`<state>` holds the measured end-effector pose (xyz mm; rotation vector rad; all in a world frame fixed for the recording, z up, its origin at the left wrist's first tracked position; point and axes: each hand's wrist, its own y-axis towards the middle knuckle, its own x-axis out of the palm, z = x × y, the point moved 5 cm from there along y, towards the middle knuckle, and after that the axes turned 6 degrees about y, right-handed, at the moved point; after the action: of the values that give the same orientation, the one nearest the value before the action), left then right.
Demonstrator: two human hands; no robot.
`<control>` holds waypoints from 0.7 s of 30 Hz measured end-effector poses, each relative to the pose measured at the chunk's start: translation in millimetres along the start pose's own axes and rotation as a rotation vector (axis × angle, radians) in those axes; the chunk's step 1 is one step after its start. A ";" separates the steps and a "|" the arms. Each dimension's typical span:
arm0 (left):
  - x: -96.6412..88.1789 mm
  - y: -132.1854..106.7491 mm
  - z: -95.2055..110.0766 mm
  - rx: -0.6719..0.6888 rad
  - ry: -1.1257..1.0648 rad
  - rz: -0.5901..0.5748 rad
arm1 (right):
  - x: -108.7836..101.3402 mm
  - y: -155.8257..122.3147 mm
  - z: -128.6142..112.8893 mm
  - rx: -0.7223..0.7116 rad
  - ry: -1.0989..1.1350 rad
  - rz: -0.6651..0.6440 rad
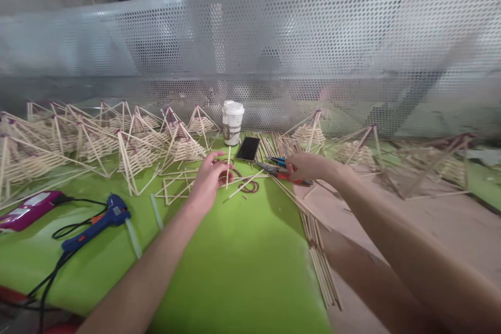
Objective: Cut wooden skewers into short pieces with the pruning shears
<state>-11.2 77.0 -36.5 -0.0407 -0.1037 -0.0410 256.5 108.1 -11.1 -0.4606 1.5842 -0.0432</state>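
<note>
My left hand [209, 180] pinches a thin wooden stick [228, 172], held nearly upright above the green tabletop. My right hand [309, 166] is closed at a pair of pliers [293, 177] with red handles, its jaws pointing left. Blue handles [277, 161] show right beside the pliers; whether they belong to a second tool I cannot tell. Below and between the hands lie brown rubber bands [250, 186] and a few loose sticks. A flat frame of sticks [172, 188] rests left of my left hand.
Several pyramid-shaped stick frames [135, 159] crowd the left and back. A blue glue gun [97, 224] with cables and a magenta device [33, 211] lie at left. A white paper cup [233, 125] and a phone [248, 148] stand before the perforated metal panel [258, 52]. Bundled sticks [319, 258] lie right of centre.
</note>
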 end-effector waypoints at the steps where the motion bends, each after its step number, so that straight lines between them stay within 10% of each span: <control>1: 0.6 -0.5 0.6 -0.003 -0.007 0.004 | -0.8 -0.7 -0.3 0.008 0.000 0.003; 21: -1.3 3.1 -5.3 -0.024 0.016 0.010 | -3.4 -5.3 0.5 0.001 -0.013 0.015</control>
<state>-11.9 79.9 -42.1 -0.0647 -0.0866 -0.0325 258.4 104.4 -6.2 -0.4471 1.5748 -0.0300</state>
